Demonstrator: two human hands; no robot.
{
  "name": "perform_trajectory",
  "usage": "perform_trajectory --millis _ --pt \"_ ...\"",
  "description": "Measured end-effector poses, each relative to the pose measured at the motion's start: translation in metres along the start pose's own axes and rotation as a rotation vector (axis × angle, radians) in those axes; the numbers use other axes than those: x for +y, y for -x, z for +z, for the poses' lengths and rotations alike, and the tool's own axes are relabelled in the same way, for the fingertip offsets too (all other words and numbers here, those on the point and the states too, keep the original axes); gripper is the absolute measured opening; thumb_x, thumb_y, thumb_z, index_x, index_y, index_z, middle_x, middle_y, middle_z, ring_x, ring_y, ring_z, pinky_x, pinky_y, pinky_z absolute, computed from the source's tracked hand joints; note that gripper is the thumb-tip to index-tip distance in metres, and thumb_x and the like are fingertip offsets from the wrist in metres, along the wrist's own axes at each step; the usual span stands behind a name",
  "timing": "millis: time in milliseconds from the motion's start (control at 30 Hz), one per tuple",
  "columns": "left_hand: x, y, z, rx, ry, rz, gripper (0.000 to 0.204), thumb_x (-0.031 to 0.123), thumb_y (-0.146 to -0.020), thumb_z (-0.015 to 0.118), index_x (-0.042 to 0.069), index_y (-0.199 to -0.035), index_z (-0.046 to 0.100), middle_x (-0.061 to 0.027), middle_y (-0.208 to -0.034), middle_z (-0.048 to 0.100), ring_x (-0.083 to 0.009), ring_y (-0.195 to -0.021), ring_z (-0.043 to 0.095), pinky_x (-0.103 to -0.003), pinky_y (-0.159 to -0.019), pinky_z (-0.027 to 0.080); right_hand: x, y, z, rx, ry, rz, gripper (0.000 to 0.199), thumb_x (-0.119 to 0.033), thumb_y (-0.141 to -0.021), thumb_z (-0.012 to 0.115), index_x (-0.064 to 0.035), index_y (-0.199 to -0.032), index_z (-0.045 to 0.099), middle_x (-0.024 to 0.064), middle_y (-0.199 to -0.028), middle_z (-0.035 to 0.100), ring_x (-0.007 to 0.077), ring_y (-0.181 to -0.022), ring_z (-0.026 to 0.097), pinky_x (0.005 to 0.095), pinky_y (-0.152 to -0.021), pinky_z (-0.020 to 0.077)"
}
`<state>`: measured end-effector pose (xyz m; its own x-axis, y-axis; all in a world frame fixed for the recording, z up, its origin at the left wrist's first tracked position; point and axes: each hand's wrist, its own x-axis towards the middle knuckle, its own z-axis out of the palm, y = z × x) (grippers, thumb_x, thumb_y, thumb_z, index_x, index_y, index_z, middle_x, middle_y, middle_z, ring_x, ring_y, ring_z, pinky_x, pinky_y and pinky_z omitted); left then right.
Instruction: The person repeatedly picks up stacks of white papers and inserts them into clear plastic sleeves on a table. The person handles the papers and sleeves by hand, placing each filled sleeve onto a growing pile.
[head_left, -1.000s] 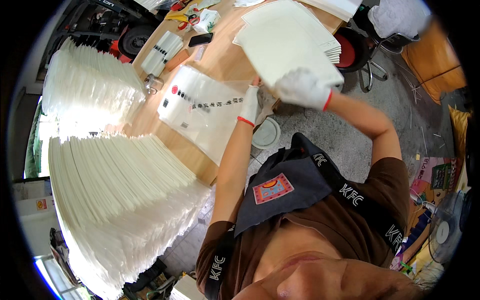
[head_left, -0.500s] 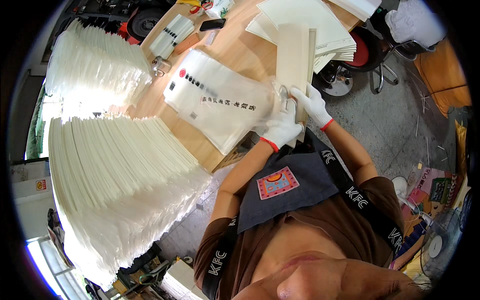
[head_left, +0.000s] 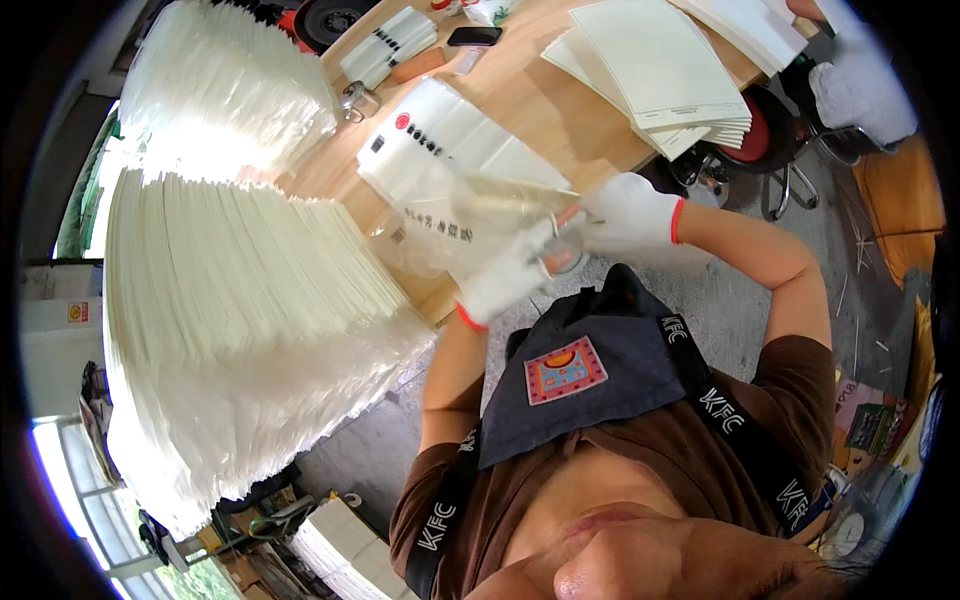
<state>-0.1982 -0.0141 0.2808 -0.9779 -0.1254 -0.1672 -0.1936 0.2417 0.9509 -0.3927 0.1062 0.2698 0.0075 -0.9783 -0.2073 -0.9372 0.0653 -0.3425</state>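
Note:
Both my hands wear white gloves with red cuffs. My left hand grips the open end of a clear printed plastic bag at the table's near edge. Cream paper lies level with the bag and seems to reach into it; motion blurs both. At the paper's near right end my right hand is closed on it, fingers partly smeared. Beside my left fingers is a round shiny thing whose kind I cannot make out. More printed plastic bags lie stacked flat beyond.
Two tall stacks of filled bags rise at the left. Cream sheets are piled at the far right of the wooden table. A glass jar, a phone and a wooden block lie farther back. A stool stands right.
The cream paper has swung from pointing away over the table to pointing left at the bag. My left hand has moved left and nearer with the bag; my right elbow has lifted outward.

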Motion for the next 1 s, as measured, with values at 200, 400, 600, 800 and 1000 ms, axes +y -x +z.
perform_trajectory --millis 200,400,600,800,1000 --pt "-0.105 0.027 0.039 0.49 -0.554 0.626 0.025 0.008 -0.087 0.046 0.005 -0.105 0.063 -0.0095 -0.09 0.064 -0.0173 -0.084 0.062 -0.033 -0.073 0.049 0.052 -0.061 0.059 0.2 -1.044 -0.061 0.035 -0.031 -0.079 0.06 -0.0076 -0.104 0.064 0.0194 -0.095 0.064 0.0317 -0.089 0.062 0.0368 -0.08 0.0487" --pt "-0.005 -0.045 0.03 0.384 -0.506 0.427 0.047 -0.003 -0.069 0.05 0.01 -0.113 0.062 -0.0111 -0.083 0.062 -0.0237 -0.08 0.061 -0.034 -0.069 0.049 -0.014 -0.103 0.036 0.157 0.054 0.173 0.04 -0.03 -0.077 0.059 -0.0038 -0.107 0.058 0.0204 -0.114 0.056 0.0295 -0.104 0.057 0.0386 -0.085 0.0467" --pt "-0.045 -0.054 0.014 0.543 -0.302 0.252 0.028 -0.001 -0.072 0.052 0.007 -0.098 0.062 -0.012 -0.087 0.064 -0.0258 -0.077 0.061 -0.032 -0.065 0.049 -0.019 -0.091 0.095 1.064 0.146 -0.118 0.038 -0.032 -0.077 0.059 -0.0041 -0.102 0.057 0.0189 -0.116 0.054 0.0324 -0.106 0.055 0.0407 -0.084 0.0458" --pt "-0.103 0.002 0.041 0.566 -0.465 0.22 0.023 0.001 -0.072 0.058 0.006 -0.095 0.061 -0.0137 -0.086 0.063 -0.0277 -0.074 0.06 -0.033 -0.061 0.047 -0.025 -0.029 0.101 0.909 0.086 0.049 0.045 -0.022 -0.072 0.065 -0.0105 -0.113 0.053 0.0112 -0.105 0.058 0.0288 -0.102 0.055 0.0402 -0.085 0.0449" --pt "-0.185 0.085 0.039 0.956 -0.938 -0.128 0.011 0.004 -0.074 0.061 0.006 -0.073 0.051 -0.0116 -0.077 0.057 -0.0279 -0.069 0.056 -0.037 -0.058 0.045 0.011 -0.027 0.122 0.185 0.26 0.368 0.021 -0.026 -0.082 0.051 -0.0065 -0.091 0.055 0.0115 -0.073 0.065 0.0299 -0.064 0.065 0.043 -0.052 0.0501"
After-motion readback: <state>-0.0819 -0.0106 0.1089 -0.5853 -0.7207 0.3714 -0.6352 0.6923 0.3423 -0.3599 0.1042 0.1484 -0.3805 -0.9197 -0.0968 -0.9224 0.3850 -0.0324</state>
